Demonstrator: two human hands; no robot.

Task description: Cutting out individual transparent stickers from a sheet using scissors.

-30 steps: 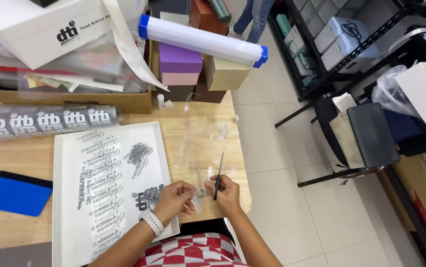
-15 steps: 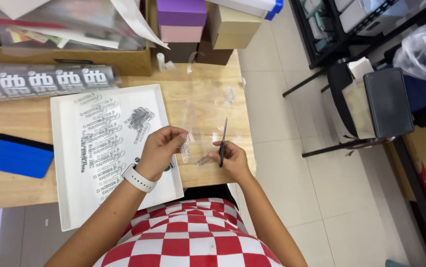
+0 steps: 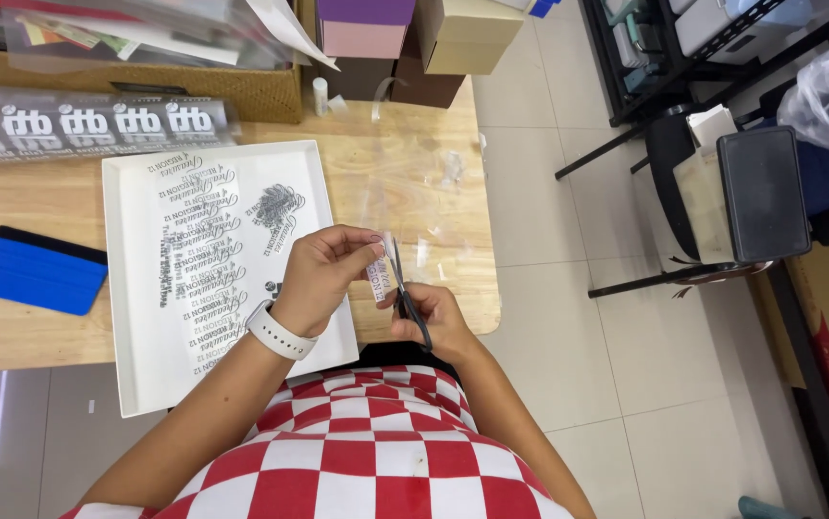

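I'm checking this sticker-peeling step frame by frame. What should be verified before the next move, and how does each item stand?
1. Left hand pinches the small clear sticker strip: ok.
2. Right hand holds the dark tweezers: ok.
3. Tweezer tips meet the strip: cannot tell, too small.
4. Strip held above the wooden table, apart from the white tray: ok.
5. Blue squeegee lies away from both hands: ok.

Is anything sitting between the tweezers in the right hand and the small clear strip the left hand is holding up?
Nothing visible does. The left hand pinches the clear printed strip above the table edge, and the dark tweezers in the right hand already meet it, with no other object between them.
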